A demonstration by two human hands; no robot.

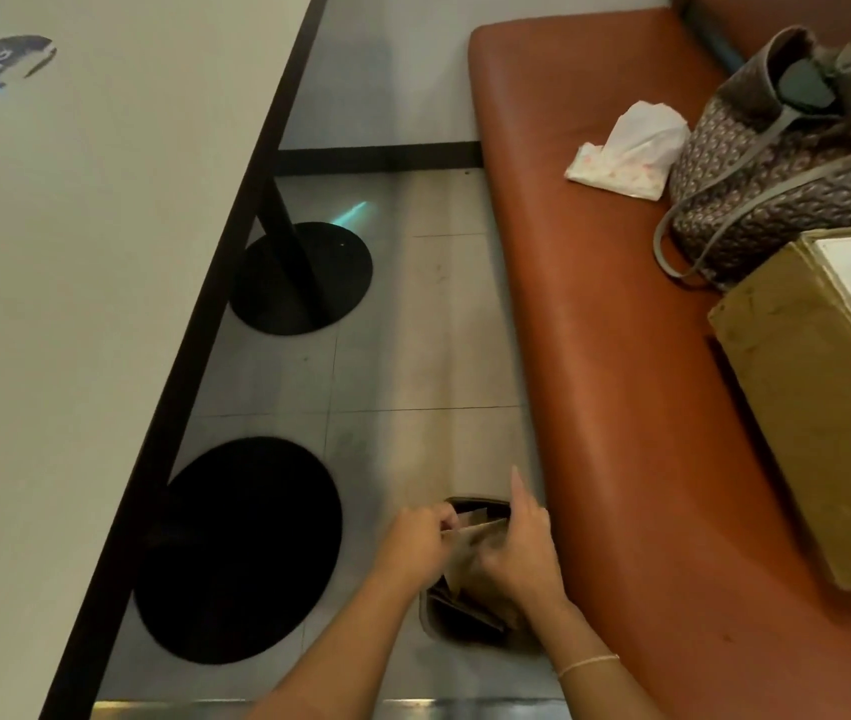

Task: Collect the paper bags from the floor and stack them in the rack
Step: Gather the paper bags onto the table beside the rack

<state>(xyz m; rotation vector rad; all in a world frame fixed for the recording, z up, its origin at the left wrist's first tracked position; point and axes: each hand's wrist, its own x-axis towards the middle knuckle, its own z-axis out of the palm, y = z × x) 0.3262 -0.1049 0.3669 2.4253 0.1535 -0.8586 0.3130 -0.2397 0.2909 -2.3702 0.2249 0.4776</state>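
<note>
A dark rack sits on the floor beside the bench, low in the head view. Brown paper bags stand inside it, between my two hands. My left hand pinches the left edge of the bags with curled fingers. My right hand holds their right side, its index finger pointing up and away. The rack's middle is hidden under my hands and the bags.
An orange-brown bench runs along the right, carrying a patterned handbag, a tissue pack and a cardboard box. A white table fills the left, with two black round bases on the tiled floor.
</note>
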